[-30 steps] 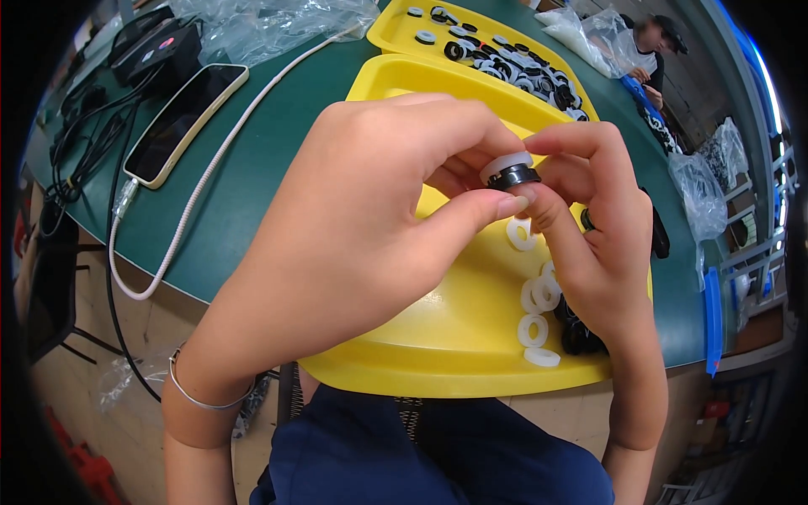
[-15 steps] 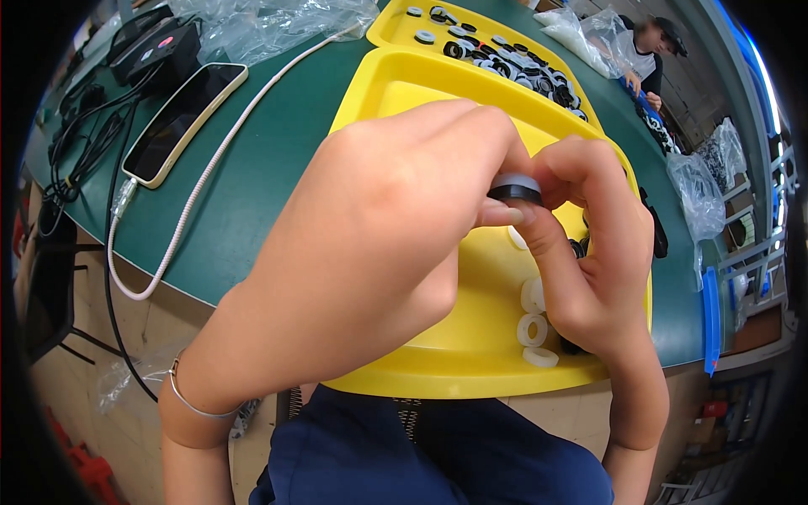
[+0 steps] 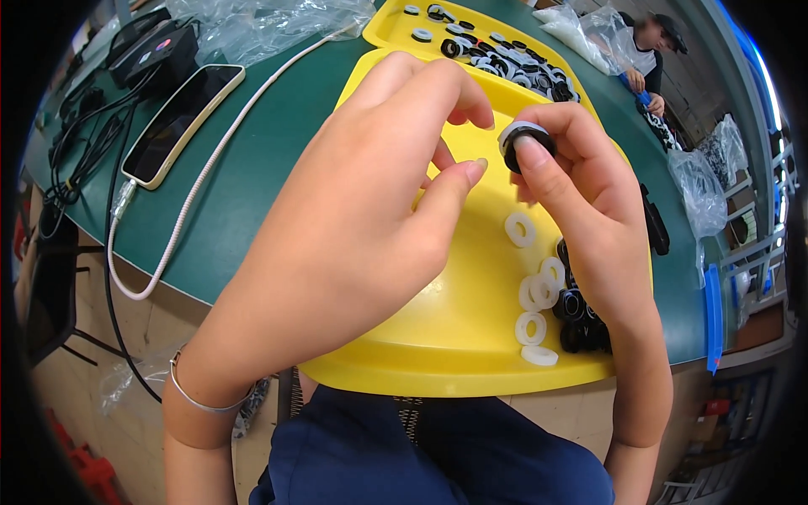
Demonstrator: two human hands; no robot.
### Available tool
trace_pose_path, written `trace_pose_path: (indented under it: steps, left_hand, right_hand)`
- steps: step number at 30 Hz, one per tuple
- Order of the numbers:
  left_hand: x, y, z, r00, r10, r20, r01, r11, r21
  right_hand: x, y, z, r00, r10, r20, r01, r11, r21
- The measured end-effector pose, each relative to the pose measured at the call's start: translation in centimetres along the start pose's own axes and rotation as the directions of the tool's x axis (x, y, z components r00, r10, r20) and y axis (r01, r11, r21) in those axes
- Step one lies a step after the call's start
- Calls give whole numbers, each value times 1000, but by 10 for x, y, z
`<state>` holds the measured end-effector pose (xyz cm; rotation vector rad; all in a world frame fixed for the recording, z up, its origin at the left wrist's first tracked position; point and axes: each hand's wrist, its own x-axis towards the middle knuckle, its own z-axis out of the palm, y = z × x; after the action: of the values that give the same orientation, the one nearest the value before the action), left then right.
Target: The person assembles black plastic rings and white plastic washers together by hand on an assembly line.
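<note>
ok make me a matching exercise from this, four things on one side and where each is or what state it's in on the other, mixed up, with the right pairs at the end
Things
1. right hand
2. left hand
3. phone
4. loose white rings closest to the person

Places and states
A. thumb and fingertips apart, with a gap between them
B. lying in the nearer yellow tray
C. pinching a black-and-white ring piece
D. on the green table, dark screen up

Right pairs: 1-C, 2-A, 3-D, 4-B
</note>
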<state>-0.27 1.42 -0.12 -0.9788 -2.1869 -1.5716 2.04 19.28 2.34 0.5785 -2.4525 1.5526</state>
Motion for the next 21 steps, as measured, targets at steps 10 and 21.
trace_pose_path:
  steps: [10,21]
  left_hand:
    - [-4,14,-14,991,-22,134,-4,981,192]
    - [-10,31,-52,786,-128,605,-272,807,524]
  right_hand:
    - [2,-3,-13,989,128,-67,-132,990,-52]
    - [16,10,-50,869,367,-332,-411,909,-72]
